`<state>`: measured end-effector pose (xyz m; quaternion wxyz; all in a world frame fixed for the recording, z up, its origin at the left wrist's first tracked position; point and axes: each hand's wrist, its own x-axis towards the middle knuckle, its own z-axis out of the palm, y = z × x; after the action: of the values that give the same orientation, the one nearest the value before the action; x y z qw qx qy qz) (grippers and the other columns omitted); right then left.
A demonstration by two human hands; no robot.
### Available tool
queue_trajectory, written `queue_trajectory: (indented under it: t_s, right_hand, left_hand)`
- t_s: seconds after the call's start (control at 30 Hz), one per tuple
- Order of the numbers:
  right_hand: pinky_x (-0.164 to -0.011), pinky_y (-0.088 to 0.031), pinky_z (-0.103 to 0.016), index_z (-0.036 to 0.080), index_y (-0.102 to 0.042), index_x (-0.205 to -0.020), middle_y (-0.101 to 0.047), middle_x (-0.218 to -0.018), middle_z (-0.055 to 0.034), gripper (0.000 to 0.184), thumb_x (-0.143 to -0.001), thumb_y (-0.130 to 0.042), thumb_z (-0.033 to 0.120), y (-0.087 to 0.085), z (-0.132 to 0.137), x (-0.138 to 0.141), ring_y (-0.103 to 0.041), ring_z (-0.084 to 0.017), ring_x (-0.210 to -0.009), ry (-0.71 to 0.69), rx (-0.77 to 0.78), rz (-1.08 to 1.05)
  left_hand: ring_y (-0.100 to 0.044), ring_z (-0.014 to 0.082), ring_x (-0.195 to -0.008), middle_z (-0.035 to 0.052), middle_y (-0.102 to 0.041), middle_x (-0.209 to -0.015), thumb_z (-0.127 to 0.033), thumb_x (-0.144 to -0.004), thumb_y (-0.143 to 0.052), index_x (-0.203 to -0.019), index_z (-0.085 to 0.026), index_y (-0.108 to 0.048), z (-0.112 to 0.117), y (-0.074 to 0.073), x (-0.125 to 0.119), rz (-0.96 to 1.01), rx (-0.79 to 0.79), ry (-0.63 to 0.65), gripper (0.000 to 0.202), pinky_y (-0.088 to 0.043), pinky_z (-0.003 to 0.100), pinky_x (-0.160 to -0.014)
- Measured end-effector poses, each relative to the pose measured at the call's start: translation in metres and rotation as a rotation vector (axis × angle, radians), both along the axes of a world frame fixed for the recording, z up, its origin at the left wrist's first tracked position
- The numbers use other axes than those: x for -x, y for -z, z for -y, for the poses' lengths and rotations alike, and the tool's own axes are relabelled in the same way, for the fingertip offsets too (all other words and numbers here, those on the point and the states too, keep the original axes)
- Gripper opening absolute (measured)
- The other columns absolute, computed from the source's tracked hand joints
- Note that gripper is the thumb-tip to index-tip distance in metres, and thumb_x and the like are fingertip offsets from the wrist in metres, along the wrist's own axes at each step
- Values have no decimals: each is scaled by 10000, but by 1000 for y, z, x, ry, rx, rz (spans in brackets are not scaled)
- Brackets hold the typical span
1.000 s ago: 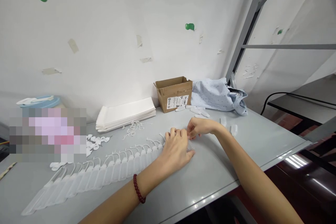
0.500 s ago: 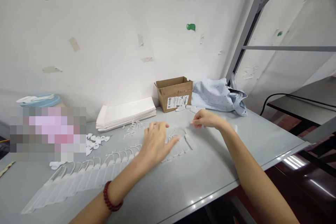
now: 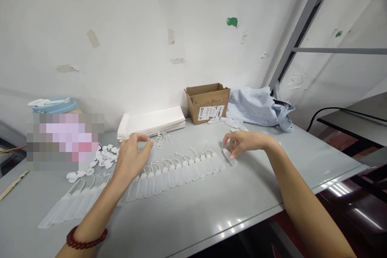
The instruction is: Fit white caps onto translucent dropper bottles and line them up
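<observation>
My right hand (image 3: 242, 143) pinches a small translucent white plastic tag (image 3: 230, 158) at the right end of a row, its lower end at the table surface. My left hand (image 3: 133, 156) is raised over the table, thumb and forefinger curved with a gap between them. I see nothing in it. Under and beside my left forearm runs the long row of translucent tags (image 3: 169, 178), lying side by side, with white cord loops at their tops. Small white pieces (image 3: 105, 159) lie in a heap left of that hand, and loose white cords (image 3: 162, 139) to its right.
Behind stand a stack of white paper (image 3: 152, 123), an open cardboard box (image 3: 208, 102) and pale blue cloth (image 3: 256, 109). More clear pieces (image 3: 234, 124) lie before the box. At left are a blue-lidded container (image 3: 54, 106) and a blurred-out patch. A metal frame (image 3: 299, 36) rises at right.
My left hand has moved left, away from the row's right end, uncovering more tags. My right hand is now at a tag beside that end. The view has shifted slightly.
</observation>
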<state>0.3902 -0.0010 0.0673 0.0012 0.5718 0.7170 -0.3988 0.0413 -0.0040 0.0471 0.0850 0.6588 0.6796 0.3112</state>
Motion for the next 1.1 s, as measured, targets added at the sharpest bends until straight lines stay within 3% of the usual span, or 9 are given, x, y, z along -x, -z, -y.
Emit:
queue_trajectory:
  t_s: [0.2, 0.4, 1.1]
  right_hand:
    - [-732, -439, -287, 206, -521, -1135, -591, -1054, -61, 636, -554, -757, 311, -2, 7, 13, -592, -230, -921, -99, 7, 140]
    - [-676, -427, -286, 185, -506, -1137, -564, -978, -57, 667, -529, -758, 289, 3, 9, 24, -574, -226, -846, -120, -3, 232]
    - [-661, -447, -257, 199, -512, -1123, -608, -1025, -52, 662, -535, -792, 313, 2, 8, 25, -615, -207, -821, -120, 37, 56]
  left_hand:
    - [-555, 216, -770, 30, -650, -1039, -422, -784, -493, -882, -207, -540, 5, -5, -6, 27, -23, 9, 240, -424, 365, -754]
    - [-555, 225, -783, 39, -648, -1042, -438, -774, -499, -882, -214, -546, 9, -10, -7, 47, -4, -22, 253, -427, 361, -733]
    - [-544, 198, -687, 57, -657, -1042, -459, -749, -498, -884, -200, -561, 8, -14, -6, 64, -4, -26, 298, -436, 374, -738]
